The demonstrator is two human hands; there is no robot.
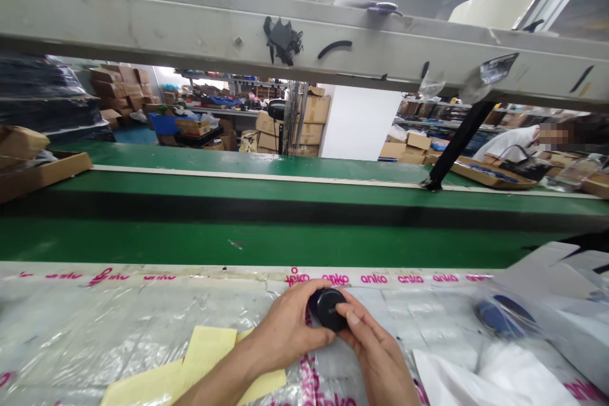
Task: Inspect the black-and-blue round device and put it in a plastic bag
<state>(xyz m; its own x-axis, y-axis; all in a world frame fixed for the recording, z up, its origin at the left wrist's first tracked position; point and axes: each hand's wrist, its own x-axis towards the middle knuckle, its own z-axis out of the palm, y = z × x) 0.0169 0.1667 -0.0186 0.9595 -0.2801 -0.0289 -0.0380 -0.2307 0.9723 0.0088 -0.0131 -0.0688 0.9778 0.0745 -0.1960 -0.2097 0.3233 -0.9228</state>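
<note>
A small round black object like a cap or knob (330, 309) is held over the plastic-covered table front. My left hand (295, 320) curves around its left side, thumb below and fingers above. From the right, my right hand (368, 336) pinches at its face and right edge with thumb and fingertips. What kind of thing it is I cannot tell for certain. Under my left forearm lie yellow paper sheets (209, 346). White bag-like material (514, 374) rests to the right of my right hand.
Beyond the table edge runs a green conveyor belt (190, 235). A grey beam (190, 25) crosses above it. A dark blue round item (509, 314) sits in clear plastic at right. Cardboard trays (52, 174) stand at the left. A person in white (509, 143) is at far right.
</note>
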